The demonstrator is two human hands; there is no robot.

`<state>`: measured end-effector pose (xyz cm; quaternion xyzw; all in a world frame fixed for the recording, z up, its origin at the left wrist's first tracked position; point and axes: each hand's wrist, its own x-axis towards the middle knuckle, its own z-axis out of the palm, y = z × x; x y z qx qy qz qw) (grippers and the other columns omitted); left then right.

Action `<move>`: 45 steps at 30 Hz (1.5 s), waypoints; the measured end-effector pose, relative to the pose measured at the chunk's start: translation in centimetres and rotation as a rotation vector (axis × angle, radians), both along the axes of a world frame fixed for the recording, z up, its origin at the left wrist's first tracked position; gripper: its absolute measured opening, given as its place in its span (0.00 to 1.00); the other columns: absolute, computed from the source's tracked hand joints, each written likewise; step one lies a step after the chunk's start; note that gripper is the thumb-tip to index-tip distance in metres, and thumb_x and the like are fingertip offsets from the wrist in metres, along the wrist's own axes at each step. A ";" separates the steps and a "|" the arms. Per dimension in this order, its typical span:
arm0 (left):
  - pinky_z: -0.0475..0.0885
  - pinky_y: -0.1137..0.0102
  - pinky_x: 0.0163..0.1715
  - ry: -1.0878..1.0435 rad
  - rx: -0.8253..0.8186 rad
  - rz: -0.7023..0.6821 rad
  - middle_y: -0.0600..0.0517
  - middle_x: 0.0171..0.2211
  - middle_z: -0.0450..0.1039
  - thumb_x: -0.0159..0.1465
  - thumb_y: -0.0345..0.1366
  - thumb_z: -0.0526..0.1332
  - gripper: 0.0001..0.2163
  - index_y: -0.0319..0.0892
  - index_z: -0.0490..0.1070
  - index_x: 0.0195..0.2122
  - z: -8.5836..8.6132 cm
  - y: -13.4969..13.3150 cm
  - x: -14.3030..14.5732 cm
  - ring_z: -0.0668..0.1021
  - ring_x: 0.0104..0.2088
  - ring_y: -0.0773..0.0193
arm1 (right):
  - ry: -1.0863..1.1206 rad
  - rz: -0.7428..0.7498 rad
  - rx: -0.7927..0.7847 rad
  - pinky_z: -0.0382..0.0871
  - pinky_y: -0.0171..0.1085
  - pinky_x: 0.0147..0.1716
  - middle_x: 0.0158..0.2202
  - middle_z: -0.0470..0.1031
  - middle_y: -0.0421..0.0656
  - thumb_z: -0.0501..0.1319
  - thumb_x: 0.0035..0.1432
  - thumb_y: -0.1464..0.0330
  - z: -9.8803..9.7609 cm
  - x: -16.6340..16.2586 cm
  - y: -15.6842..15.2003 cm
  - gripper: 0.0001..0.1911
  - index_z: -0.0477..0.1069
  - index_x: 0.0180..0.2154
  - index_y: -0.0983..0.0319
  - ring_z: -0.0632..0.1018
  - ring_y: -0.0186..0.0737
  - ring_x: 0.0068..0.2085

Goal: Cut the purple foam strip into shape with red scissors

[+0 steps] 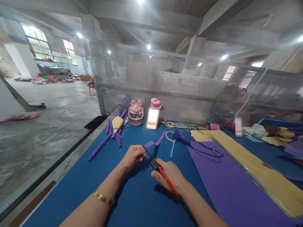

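Observation:
Above the blue table (139,201), my left hand (133,157) pinches one end of a narrow purple strip (159,140), which bends up and away to the right. My right hand (171,176) holds red-handled scissors (168,182), their dark blades pointing up and left to the strip near my left fingertips. Whether the blades touch the strip I cannot tell. Beyond the hands lies a blue glue gun (180,137) with a pale glue stick (173,148) by it. Left of them rests a bunch of purple flower stems (100,149) with a yellow wrap (117,123).
A pink clear bottle (135,113) stands near the perforated metal screen (161,72). On the right lie a large purple sheet (220,173) and yellow sheets (258,167). The glue gun's black cord (208,151) loops over the purple sheet. A black phone-like slab (95,122) sits at the left edge.

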<state>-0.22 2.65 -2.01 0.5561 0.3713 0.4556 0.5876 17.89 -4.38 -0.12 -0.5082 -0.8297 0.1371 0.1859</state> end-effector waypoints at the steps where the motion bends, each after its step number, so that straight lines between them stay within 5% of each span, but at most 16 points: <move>1: 0.49 0.76 0.16 -0.003 0.002 0.001 0.56 0.11 0.62 0.51 0.37 0.59 0.10 0.38 0.69 0.17 0.0 0.0 0.0 0.61 0.13 0.74 | -0.009 -0.013 0.002 0.52 0.31 0.23 0.23 0.70 0.40 0.47 0.60 0.50 0.0 -0.1 0.0 0.21 0.64 0.34 0.60 0.72 0.39 0.24; 11: 0.48 0.76 0.15 -0.049 -0.028 -0.006 0.56 0.12 0.62 0.50 0.36 0.59 0.09 0.37 0.68 0.16 0.3 -0.2 0.0 0.60 0.14 0.75 | 0.002 -0.068 0.011 0.49 0.32 0.20 0.18 0.61 0.38 0.36 0.62 0.47 -0.6 -0.5 0.2 0.29 0.64 0.31 0.60 0.65 0.36 0.18; 37: 0.47 0.76 0.13 -0.097 -0.060 -0.037 0.52 0.15 0.67 0.47 0.39 0.62 0.11 0.37 0.69 0.15 0.6 -0.3 -0.1 0.61 0.13 0.75 | 0.426 0.067 -0.194 0.52 0.30 0.20 0.18 0.56 0.35 0.38 0.59 0.43 -0.6 0.0 0.2 0.33 0.64 0.26 0.63 0.60 0.30 0.21; 45: 0.48 0.76 0.14 -0.102 -0.058 -0.028 0.52 0.14 0.67 0.47 0.39 0.63 0.11 0.36 0.69 0.15 0.6 -0.2 -0.1 0.61 0.13 0.75 | 0.348 0.074 -0.160 0.52 0.30 0.21 0.19 0.58 0.35 0.39 0.60 0.44 -0.7 0.1 0.3 0.31 0.63 0.27 0.62 0.60 0.30 0.21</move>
